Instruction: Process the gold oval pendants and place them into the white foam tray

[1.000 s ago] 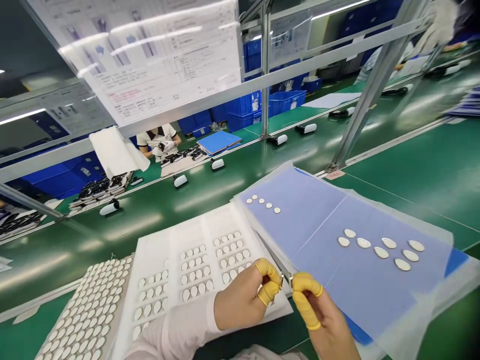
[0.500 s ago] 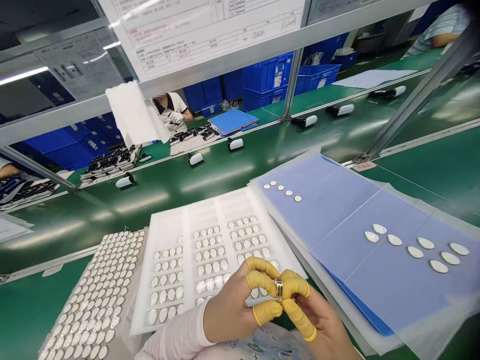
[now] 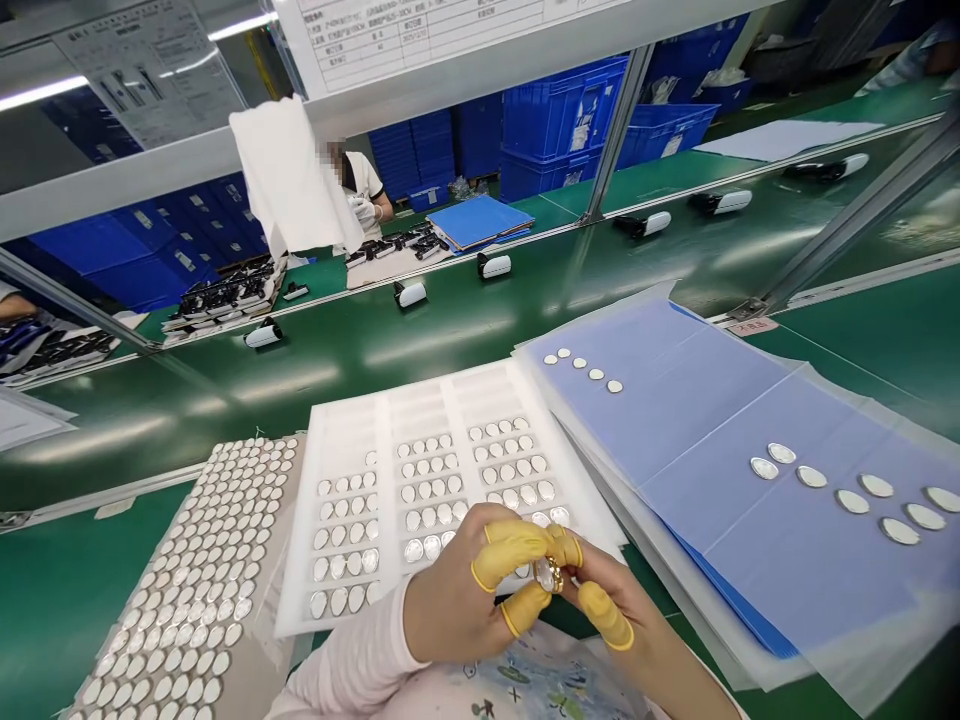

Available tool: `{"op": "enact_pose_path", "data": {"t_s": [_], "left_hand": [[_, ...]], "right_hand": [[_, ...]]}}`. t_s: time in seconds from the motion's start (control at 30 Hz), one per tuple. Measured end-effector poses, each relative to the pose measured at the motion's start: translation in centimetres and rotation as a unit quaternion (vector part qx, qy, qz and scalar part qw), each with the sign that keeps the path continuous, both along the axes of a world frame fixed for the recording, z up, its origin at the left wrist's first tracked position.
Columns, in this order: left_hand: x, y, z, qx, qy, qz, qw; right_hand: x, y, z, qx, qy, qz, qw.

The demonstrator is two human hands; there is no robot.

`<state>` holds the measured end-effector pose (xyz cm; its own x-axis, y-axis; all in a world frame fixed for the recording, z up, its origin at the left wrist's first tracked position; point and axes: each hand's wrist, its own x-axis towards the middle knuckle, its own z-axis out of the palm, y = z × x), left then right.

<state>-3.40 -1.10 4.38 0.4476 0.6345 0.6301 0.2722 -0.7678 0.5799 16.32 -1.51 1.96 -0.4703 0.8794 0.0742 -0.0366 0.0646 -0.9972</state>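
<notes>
Yellow finger cots cover the fingertips of both hands, which meet at the lower centre in front of my body. Between them is a small oval piece (image 3: pixel 548 574) with a shiny gold-and-silver rim and a pale face. My left hand (image 3: pixel 454 598) is closed, pinching it from the left with thumb and fingers. My right hand (image 3: pixel 626 592) has its fingers at the piece's upper right side, while its thumb stands a little apart. Fingers partly hide the piece. Just beyond the hands lies a white foam tray (image 3: pixel 382 400) with rows of pale oval pieces (image 3: pixel 431 546).
At left, a board (image 3: pixel 281 520) carries many close-packed ovals. Several more ovals (image 3: pixel 811 476) lie on a blue sheet (image 3: pixel 675 420) at right. White-and-black devices (image 3: pixel 493 266) line the green conveyor belt (image 3: pixel 360 350). A person (image 3: pixel 364 195) works across it, beyond a hanging white cloth (image 3: pixel 289 180).
The oval piece has turned from edge-on so that its pale face shows. My right thumb has moved away from it. The view has shifted slightly.
</notes>
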Motion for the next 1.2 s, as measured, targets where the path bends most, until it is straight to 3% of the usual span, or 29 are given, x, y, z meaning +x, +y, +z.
{"op": "enact_pose_path", "data": {"t_s": [0.2,0.47,0.57,0.63,0.7,0.77,0.87,0.93,1.03,1.2], "left_hand": [[-0.5,-0.1,-0.9,0.048,0.063,0.014,0.997],[-0.8,-0.1,-1.7,0.070,0.046,-0.058,0.995],[-0.3,-0.4,-2.0,0.071,0.030,-0.068,0.995],[0.0,-0.7,-2.0,0.057,0.021,-0.027,0.998],[0.1,-0.8,-1.7,-0.011,0.019,0.057,0.998],[0.1,-0.8,-1.3,-0.137,0.013,0.106,0.985],[-0.1,-0.6,-0.6,-0.328,-0.018,0.062,0.943],[-0.2,-0.4,-0.4,-0.408,-0.039,0.023,0.912],[-0.4,-0.2,-0.4,-0.456,-0.054,0.009,0.888],[-0.7,-0.1,-0.6,-0.458,-0.068,-0.014,0.886]], "right_hand": [[-0.7,0.2,-0.1,0.011,-0.025,-0.016,0.999],[-0.5,-0.4,-1.1,-0.032,0.013,0.029,0.999],[-0.4,-0.5,-1.2,-0.005,0.020,0.015,1.000],[-0.2,-0.4,-1.3,0.035,-0.008,-0.016,0.999],[0.0,-0.2,-1.4,0.091,-0.048,-0.053,0.993],[0.1,-0.1,-1.4,0.154,-0.089,-0.076,0.981],[-0.2,0.2,-1.3,0.241,-0.143,-0.080,0.957],[-0.6,0.3,-1.2,0.297,-0.167,-0.094,0.936],[-0.9,0.3,-1.2,0.337,-0.190,-0.112,0.915],[-0.3,0.0,-1.0,0.258,-0.209,-0.044,0.942]]}}
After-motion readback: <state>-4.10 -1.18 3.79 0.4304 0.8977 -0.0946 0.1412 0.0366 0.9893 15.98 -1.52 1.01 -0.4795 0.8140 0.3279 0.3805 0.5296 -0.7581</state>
